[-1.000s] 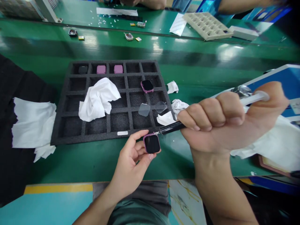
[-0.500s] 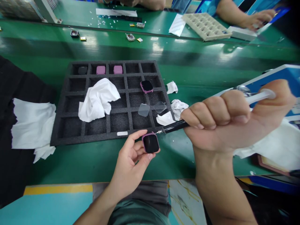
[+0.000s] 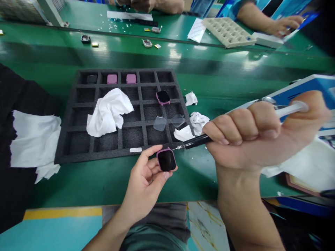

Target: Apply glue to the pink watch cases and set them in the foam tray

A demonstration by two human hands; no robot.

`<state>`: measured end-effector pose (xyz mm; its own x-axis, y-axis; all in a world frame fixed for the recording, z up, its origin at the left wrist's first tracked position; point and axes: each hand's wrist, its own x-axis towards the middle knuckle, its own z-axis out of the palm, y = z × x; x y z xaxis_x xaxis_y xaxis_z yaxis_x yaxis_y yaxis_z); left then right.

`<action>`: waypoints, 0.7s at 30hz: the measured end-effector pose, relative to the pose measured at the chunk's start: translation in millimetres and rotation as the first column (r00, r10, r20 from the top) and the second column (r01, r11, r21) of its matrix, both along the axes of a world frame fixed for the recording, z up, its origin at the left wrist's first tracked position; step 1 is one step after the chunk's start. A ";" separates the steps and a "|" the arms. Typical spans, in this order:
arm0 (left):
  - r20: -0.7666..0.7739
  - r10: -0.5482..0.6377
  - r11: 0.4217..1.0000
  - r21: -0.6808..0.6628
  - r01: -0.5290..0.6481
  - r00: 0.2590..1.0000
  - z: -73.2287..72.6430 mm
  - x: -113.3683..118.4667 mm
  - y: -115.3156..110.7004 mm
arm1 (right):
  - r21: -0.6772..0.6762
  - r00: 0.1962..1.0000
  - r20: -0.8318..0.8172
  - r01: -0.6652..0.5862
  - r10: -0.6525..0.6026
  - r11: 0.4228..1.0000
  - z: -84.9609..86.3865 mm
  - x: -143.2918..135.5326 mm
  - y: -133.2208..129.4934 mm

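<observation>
A purple-framed watch with a dark screen (image 3: 166, 160) is held by its edges in my left hand (image 3: 146, 177), just in front of the black foam tray (image 3: 89, 157). My right hand (image 3: 243, 136) is wrapped round a black dispenser pen (image 3: 196, 141), its thumb on the white plunger end. The thin metal tip is at the watch's upper right edge; whether it touches cannot be made out. Another purple watch (image 3: 163, 98) and a clear square piece (image 3: 159, 123) rest on the tray. Two purple cases (image 3: 112, 79) and a black one (image 3: 91, 79) sit in its back row.
White cloths lie on the tray (image 3: 110, 111), at its left (image 3: 35, 139) and at its right (image 3: 199, 122). Small parts with batteries (image 3: 147, 43) are on the green conveyor. Across it, a beige tray (image 3: 229, 31) stands near another person's hand (image 3: 286, 26).
The watch and my left hand have shifted very slightly left in view. The other person's hand at the upper right has moved a little left. Small parts on the conveyor have drifted right.
</observation>
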<state>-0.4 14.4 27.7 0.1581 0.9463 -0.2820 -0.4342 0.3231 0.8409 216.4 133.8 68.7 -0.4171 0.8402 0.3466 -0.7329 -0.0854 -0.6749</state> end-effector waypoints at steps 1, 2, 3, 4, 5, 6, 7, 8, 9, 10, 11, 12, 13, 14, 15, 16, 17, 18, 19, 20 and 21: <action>0.000 0.001 1.000 0.000 -0.001 1.000 0.3 -0.2 0.2 | -0.002 1.000 -0.001 0.001 -0.001 1.000 0.0 0.0 -0.2; 0.000 0.001 1.000 -0.001 -0.001 1.000 0.7 -0.5 0.4 | -0.004 1.000 0.000 0.001 -0.001 1.000 0.1 -0.2 -0.6; 0.001 0.001 1.000 -0.001 -0.001 1.000 0.9 -0.7 0.4 | -0.007 1.000 0.002 0.001 -0.001 1.000 0.3 -0.4 -1.1; 0.002 0.001 1.000 -0.002 -0.001 1.000 1.1 -1.0 0.5 | -0.011 1.000 0.003 0.002 -0.002 1.000 0.6 -0.6 -1.6; 0.002 0.001 1.000 -0.003 -0.001 1.000 1.2 -1.2 0.4 | -0.013 1.000 0.003 0.001 -0.001 1.000 1.0 -0.6 -2.0; 0.003 0.000 1.000 -0.004 0.000 1.000 1.2 -1.2 0.3 | -0.014 1.000 0.003 -0.001 0.001 1.000 1.3 -0.6 -2.2; 0.005 0.001 1.000 -0.003 -0.001 1.000 1.1 -1.2 0.2 | -0.015 1.000 0.003 -0.004 0.004 1.000 1.7 -0.5 -2.4; 0.007 0.002 1.000 -0.003 -0.002 1.000 0.9 -1.1 0.2 | -0.014 1.000 0.002 -0.008 0.008 1.000 2.1 -0.4 -2.4; 0.010 0.003 1.000 -0.003 -0.002 1.000 0.7 -1.0 0.1 | -0.010 1.000 0.001 -0.012 0.012 1.000 2.6 -0.4 -2.4; 0.013 0.004 1.000 -0.003 -0.003 1.000 0.4 -0.9 0.1 | -0.004 1.000 0.002 -0.017 0.017 1.000 3.0 -0.5 -2.3; 0.017 0.005 1.000 -0.002 -0.005 1.000 0.2 -0.8 0.0 | 0.003 1.000 0.004 -0.020 0.020 1.000 3.3 -0.8 -2.3; 0.021 0.007 1.000 -0.003 -0.006 1.000 0.0 -0.9 0.0 | 0.011 1.000 0.005 -0.020 0.020 1.000 3.6 -1.5 -2.1; 0.024 0.008 1.000 -0.005 -0.008 1.000 0.0 -0.9 0.0 | 0.020 1.000 0.007 -0.017 0.017 1.000 3.9 -2.6 -2.0; 0.026 0.009 1.000 -0.008 -0.009 1.000 0.0 -1.1 0.0 | 0.032 1.000 0.005 -0.012 0.012 0.999 4.1 -4.1 -1.7; 0.028 0.011 1.000 -0.011 -0.011 1.000 0.1 -1.2 0.0 | 0.052 1.000 -0.002 -0.009 0.009 0.999 4.2 -6.0 -1.4; 0.030 0.013 1.000 -0.013 -0.013 0.999 0.2 -1.2 0.1 | 0.075 1.000 -0.012 -0.003 0.004 0.997 4.5 -8.0 -1.0; 0.032 0.015 1.000 -0.015 -0.015 0.999 0.3 -1.2 0.1 | 0.100 1.000 -0.022 0.003 -0.001 0.995 4.8 -10.2 -0.5; 0.033 0.017 1.000 -0.017 -0.016 0.999 0.4 -1.2 0.3 | 0.123 1.000 -0.030 0.010 -0.006 0.992 5.2 -12.2 0.0; 0.034 0.019 1.000 -0.018 -0.018 0.999 0.4 -1.0 0.4 | 0.141 0.999 -0.031 0.015 -0.011 0.990 5.8 -13.9 0.5; 0.034 0.021 1.000 -0.020 -0.020 0.999 0.4 -0.9 0.6 | 0.150 1.000 -0.024 0.021 -0.017 0.988 6.4 -15.3 0.9; 0.034 0.022 1.000 -0.021 -0.022 0.999 0.4 -0.7 0.9 | 0.157 1.000 -0.013 0.026 -0.024 0.987 7.1 -16.3 1.2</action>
